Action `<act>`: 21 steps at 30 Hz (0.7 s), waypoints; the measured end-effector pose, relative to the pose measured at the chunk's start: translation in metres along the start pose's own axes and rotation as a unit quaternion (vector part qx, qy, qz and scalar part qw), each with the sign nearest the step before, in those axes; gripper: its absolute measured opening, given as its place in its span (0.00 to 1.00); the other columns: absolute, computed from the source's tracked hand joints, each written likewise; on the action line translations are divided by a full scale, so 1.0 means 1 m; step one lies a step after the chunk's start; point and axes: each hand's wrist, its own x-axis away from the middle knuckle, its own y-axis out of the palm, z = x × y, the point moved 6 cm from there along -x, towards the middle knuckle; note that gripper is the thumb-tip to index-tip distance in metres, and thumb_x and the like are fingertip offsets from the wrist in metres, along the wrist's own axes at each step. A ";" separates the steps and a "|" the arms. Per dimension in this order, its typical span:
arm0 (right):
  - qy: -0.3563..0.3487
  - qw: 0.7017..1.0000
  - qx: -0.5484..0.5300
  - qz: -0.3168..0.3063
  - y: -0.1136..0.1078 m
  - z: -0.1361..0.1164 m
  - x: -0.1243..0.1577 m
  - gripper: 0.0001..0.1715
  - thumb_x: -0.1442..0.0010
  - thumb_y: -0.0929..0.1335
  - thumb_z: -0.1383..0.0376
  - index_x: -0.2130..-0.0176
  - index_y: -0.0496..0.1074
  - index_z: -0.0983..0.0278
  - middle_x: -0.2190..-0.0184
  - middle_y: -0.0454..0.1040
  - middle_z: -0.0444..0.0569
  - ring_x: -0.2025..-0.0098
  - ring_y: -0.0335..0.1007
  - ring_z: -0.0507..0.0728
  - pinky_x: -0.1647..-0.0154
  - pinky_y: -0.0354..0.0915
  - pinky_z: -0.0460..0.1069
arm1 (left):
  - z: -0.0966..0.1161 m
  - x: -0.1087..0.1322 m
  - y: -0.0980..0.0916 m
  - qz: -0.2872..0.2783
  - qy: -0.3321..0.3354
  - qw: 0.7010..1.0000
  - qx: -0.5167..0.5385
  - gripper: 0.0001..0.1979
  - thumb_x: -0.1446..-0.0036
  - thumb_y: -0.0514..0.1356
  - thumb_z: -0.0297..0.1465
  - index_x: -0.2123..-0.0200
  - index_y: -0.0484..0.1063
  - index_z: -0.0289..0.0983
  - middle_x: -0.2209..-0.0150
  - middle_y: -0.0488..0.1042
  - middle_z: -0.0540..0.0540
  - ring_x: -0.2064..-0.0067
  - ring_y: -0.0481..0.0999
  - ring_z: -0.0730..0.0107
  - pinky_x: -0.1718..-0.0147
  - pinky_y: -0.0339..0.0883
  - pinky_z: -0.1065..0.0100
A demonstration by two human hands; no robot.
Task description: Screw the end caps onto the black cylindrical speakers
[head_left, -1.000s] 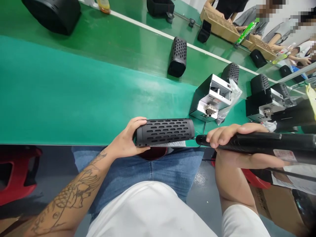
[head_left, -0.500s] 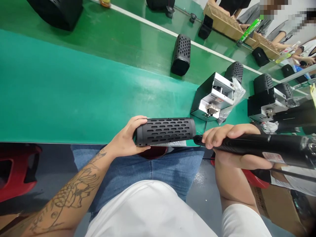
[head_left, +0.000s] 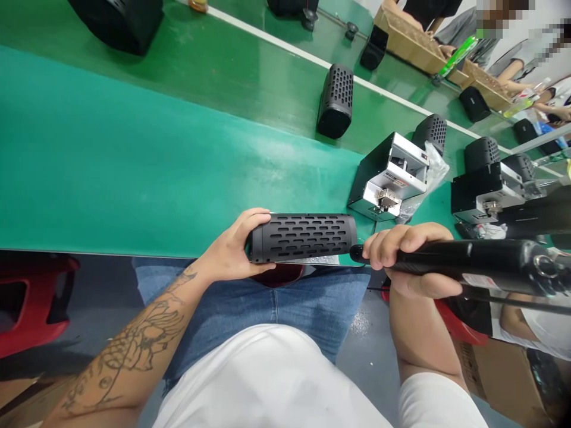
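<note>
My left hand (head_left: 232,252) is wrapped round the left end of a black perforated speaker shell (head_left: 303,238), which lies sideways at the near edge of the green table (head_left: 111,172). My right hand (head_left: 408,258) grips a long black electric screwdriver (head_left: 473,266) held level, its tip (head_left: 355,254) touching the shell's right end.
Two screw feeder boxes (head_left: 392,178) (head_left: 488,190) stand to the right. More black speaker shells (head_left: 335,101) (head_left: 430,131) sit on the darker conveyor strip behind. Other people work at cardboard boxes (head_left: 414,38) at the far right. A red stool (head_left: 31,303) is at lower left.
The view has shifted slightly. The screwdriver's rear end has dipped a little and its tip stays at the shell's right end. Both hands keep their grip.
</note>
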 end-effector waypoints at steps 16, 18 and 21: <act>-0.128 0.891 0.281 0.334 -0.140 0.015 -0.078 0.40 0.31 0.78 0.24 0.64 0.71 0.53 0.83 0.68 0.35 0.85 0.62 0.53 0.84 0.65 0.50 | -0.001 0.007 0.003 0.008 -0.001 0.999 -0.049 0.67 0.43 0.90 0.34 0.09 0.59 0.52 0.17 0.75 0.29 0.20 0.85 0.30 0.25 0.89 0.31; -0.104 0.898 0.282 0.322 -0.139 0.023 -0.072 0.41 0.29 0.76 0.23 0.64 0.71 0.53 0.82 0.68 0.36 0.85 0.63 0.54 0.83 0.66 0.52 | -0.001 0.006 0.003 0.007 0.001 0.999 -0.051 0.67 0.43 0.90 0.35 0.09 0.59 0.52 0.18 0.75 0.29 0.20 0.85 0.29 0.26 0.90 0.31; -0.076 0.898 0.282 0.329 -0.135 0.023 -0.058 0.41 0.29 0.77 0.23 0.61 0.73 0.54 0.81 0.68 0.35 0.84 0.64 0.54 0.81 0.69 0.53 | 0.001 0.005 0.003 0.010 -0.003 0.999 -0.049 0.66 0.42 0.90 0.36 0.10 0.60 0.52 0.18 0.76 0.30 0.19 0.84 0.30 0.24 0.89 0.32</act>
